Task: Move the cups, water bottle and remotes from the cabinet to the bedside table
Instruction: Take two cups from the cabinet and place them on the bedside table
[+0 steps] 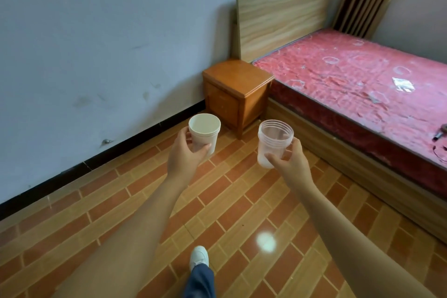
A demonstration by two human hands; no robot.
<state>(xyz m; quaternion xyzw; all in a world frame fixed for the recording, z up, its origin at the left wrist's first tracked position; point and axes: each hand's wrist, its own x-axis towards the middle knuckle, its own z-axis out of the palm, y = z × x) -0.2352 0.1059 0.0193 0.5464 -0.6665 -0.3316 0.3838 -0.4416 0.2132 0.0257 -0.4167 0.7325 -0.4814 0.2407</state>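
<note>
My left hand (185,156) grips a white paper cup (204,132), held upright above the floor. My right hand (291,161) grips a clear ribbed plastic cup (273,141), also upright. Both arms stretch forward. The orange wooden bedside table (238,80) stands ahead of the cups, against the wall and beside the bed; nothing lies on its top. The cabinet, the water bottle and the remotes are out of view.
A bed with a red mattress (358,75) and a light wooden headboard (283,17) fills the right side. The grey wall (96,43) runs along the left. A tiled floor (229,213) lies between me and the table. My shoe (198,256) shows at the bottom.
</note>
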